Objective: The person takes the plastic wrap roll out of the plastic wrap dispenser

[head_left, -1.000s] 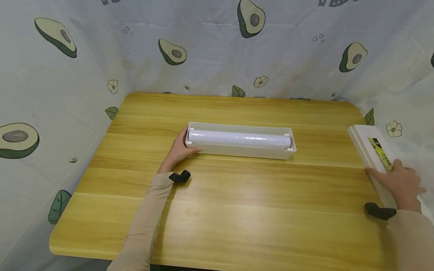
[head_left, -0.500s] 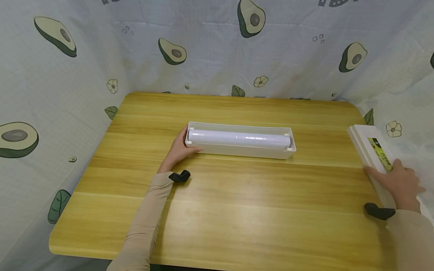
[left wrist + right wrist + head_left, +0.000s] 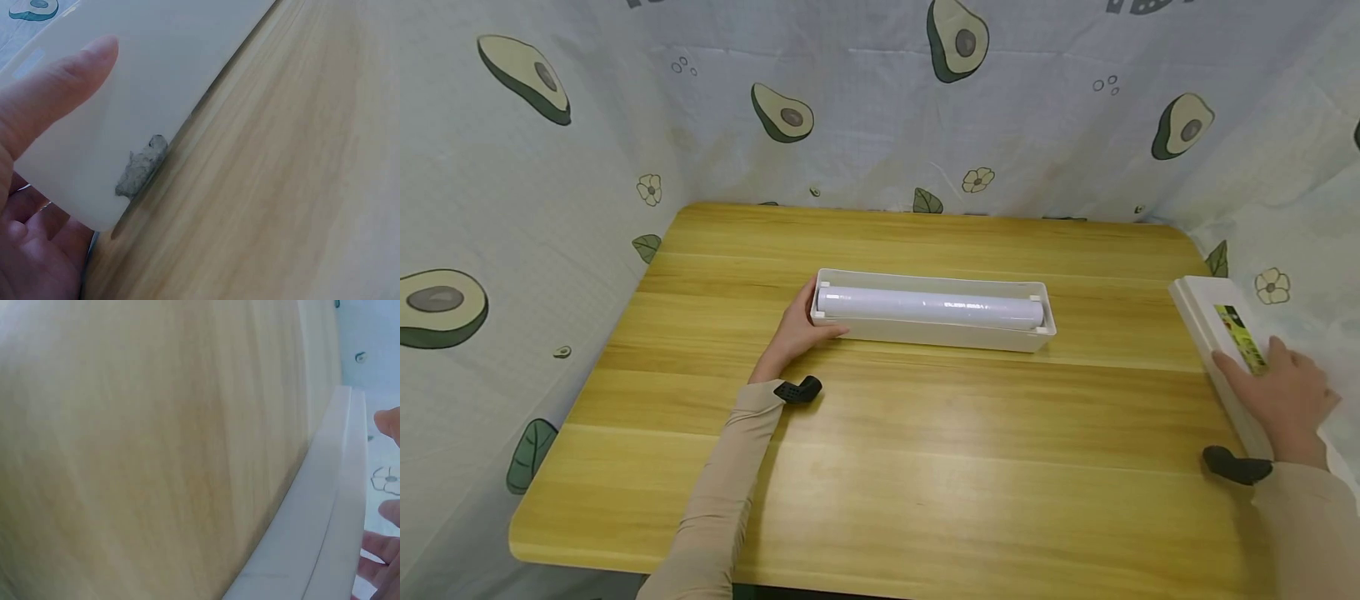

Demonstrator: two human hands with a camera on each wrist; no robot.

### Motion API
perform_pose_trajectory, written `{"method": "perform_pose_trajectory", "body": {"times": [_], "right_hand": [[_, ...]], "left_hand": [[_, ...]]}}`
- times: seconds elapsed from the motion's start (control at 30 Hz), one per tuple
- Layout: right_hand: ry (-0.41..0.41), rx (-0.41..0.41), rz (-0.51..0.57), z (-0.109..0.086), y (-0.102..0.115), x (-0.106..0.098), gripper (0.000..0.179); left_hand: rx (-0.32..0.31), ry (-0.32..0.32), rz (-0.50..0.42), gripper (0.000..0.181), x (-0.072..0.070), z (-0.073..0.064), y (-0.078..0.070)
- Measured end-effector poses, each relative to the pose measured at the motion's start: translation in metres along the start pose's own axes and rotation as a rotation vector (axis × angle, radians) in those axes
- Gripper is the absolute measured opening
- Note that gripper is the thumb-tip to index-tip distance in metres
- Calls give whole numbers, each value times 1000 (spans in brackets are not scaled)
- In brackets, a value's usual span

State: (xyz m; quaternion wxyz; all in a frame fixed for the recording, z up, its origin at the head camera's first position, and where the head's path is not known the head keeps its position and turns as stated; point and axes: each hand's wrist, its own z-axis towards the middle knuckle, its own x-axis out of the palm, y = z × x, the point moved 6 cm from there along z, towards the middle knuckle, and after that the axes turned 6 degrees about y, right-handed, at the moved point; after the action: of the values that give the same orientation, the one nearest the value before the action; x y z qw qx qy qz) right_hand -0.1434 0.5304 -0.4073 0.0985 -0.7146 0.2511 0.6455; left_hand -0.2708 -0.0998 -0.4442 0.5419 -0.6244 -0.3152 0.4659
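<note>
My left hand [image 3: 797, 329] holds the left end of a long white open box [image 3: 932, 333] in the middle of the table. Its thumb lies on the near wall and the other fingers are round the end. Inside the box lies a roll of clear plastic film [image 3: 928, 307]. At the table's right edge is a long white cover-like piece [image 3: 1206, 308] with a green and yellow label [image 3: 1240, 337]. Over that piece is my right hand [image 3: 1285, 396], fingers spread. In the right wrist view, the thumb [image 3: 389, 422] stands apart from the white piece [image 3: 319, 487].
The wooden table [image 3: 925, 467] has rounded corners. A white curtain [image 3: 865, 125] with avocado prints surrounds its back and sides. A grey putty-like lump [image 3: 144, 165] sticks to the box's lower edge. Each wrist carries a black camera mount [image 3: 797, 390].
My right hand has loosened slightly and shifted a little on the white piece, its thumb moving a bit upward. The left hand and the box have stayed put.
</note>
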Motion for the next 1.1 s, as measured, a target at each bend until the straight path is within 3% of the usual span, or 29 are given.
{"method": "perform_pose_trajectory", "body": {"times": [0.4,0.97,1.1], "right_hand": [[-118,-108,8,-2,15,-6,94],[-169,-181,9,1,38,-13,90],[-174,-199,21,0,43,-14,87]], "left_hand": [[3,1,11,101,0,-1,-1],[-17,1,4,103,0,-1,0],[-32,11,-17,101,0,-3,-8]]}}
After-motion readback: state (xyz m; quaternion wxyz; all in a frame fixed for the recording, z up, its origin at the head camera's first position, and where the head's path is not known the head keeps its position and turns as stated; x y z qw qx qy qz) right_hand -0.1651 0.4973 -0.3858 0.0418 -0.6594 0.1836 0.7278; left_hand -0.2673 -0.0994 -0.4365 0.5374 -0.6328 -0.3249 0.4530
